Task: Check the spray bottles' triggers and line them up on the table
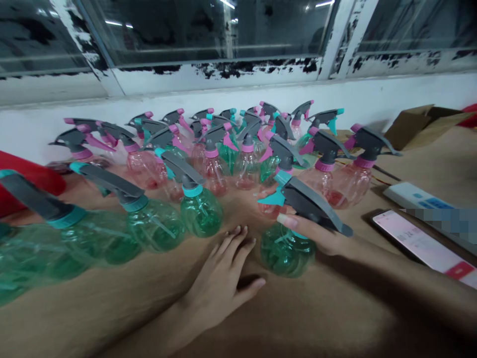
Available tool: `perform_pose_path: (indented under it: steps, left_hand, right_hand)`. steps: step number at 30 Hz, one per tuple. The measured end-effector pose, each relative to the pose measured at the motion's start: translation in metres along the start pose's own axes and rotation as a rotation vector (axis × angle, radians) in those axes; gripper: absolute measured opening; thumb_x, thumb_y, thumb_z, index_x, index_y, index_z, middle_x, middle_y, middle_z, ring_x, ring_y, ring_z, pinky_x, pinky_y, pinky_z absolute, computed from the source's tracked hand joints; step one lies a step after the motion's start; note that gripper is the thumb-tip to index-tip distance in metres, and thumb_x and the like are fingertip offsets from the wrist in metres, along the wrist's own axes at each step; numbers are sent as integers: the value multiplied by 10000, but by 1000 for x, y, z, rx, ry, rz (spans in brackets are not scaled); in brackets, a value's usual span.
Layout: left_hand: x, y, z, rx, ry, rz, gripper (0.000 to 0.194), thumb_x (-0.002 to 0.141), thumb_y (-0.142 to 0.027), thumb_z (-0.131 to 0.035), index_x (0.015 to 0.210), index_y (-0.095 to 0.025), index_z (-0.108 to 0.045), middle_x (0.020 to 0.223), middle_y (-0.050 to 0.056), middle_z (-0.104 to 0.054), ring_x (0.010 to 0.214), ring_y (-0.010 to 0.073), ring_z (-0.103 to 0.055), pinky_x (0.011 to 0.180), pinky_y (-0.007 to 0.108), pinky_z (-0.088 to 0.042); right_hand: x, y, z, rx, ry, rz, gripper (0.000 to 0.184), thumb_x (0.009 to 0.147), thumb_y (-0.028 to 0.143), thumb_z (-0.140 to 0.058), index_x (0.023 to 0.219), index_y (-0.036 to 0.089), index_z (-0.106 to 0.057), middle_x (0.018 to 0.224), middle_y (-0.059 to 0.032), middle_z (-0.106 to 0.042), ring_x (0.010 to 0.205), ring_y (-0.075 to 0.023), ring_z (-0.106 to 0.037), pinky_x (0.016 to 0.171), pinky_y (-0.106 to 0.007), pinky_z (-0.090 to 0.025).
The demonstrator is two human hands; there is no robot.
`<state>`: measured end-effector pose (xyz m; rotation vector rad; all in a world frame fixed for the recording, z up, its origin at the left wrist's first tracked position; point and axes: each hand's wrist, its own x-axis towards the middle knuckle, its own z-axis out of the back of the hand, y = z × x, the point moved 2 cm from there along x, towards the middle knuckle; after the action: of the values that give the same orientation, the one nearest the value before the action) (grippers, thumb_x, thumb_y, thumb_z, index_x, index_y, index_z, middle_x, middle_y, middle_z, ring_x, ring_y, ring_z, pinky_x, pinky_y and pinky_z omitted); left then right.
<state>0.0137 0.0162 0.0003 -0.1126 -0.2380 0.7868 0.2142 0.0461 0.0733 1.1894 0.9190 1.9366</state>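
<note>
My right hand (320, 232) is wrapped round the neck of a green spray bottle (286, 256) with a grey and teal trigger head. The thumb crosses the neck, and most of the other fingers are hidden behind the head. My left hand (223, 278) lies palm down on the brown tabletop (179, 303), fingers stretched out and thumb apart, just left of that bottle. A second green spray bottle (201, 211) stands beyond my left fingertips. Farther left, more green bottles (154, 223) form a row.
Several pink spray bottles (214, 174), mixed with green ones, crowd toward the wall. On the right lie a phone (421, 238) with its screen lit and a white power strip (417, 196). Behind them sits an open cardboard box (417, 127). Something red (30, 179) is at far left.
</note>
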Motion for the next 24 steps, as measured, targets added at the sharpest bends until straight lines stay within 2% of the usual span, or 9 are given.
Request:
perform_pose_path:
  steps: [6,11,17,21,24]
  left_hand:
    - [-1,0,1,3,-6,-1,594,894,-499,-541,1355,-149,-411,1457,147,-368,1348,310,-309,1050,490,-338]
    - [-1,0,-1,15,3,0,605,889,-499,-550,1354,-138,-409,1462,160,-356,1347,311,-309,1049,494,-334]
    - [0,0,0,1,1,6,611,892,-487,-551,1365,-136,-391,1465,165,-350,1350,312,-302,1052,495,-328]
    - [-1,-1,0,5,1,5,596,891,-481,-556,1354,-139,-404,1460,161,-360,1352,314,-297,1051,505,-327]
    - [-1,-1,0,8,-4,4,590,892,-479,-555,1351,-138,-409,1457,158,-366,1351,310,-300,1051,498,-332]
  right_hand:
    - [0,-1,1,6,-3,36,342,819,403,-614,1118,241,-578,928,-29,-621,776,-183,-612,711,-337,-506]
    - [0,2,1,23,0,49,426,819,393,-620,1209,246,-528,1042,-43,-628,874,-191,-622,788,-341,-508]
    - [-4,-6,-1,0,22,-45,394,835,467,-572,1177,271,-578,885,-34,-640,797,-204,-614,787,-388,-506]
    - [-8,-18,-1,31,78,-88,337,868,448,-533,1147,275,-608,983,-42,-639,908,-219,-606,887,-410,-471]
    - [-7,-17,2,-30,66,-98,278,870,422,-545,1088,270,-624,947,-31,-638,839,-205,-609,807,-384,-496]
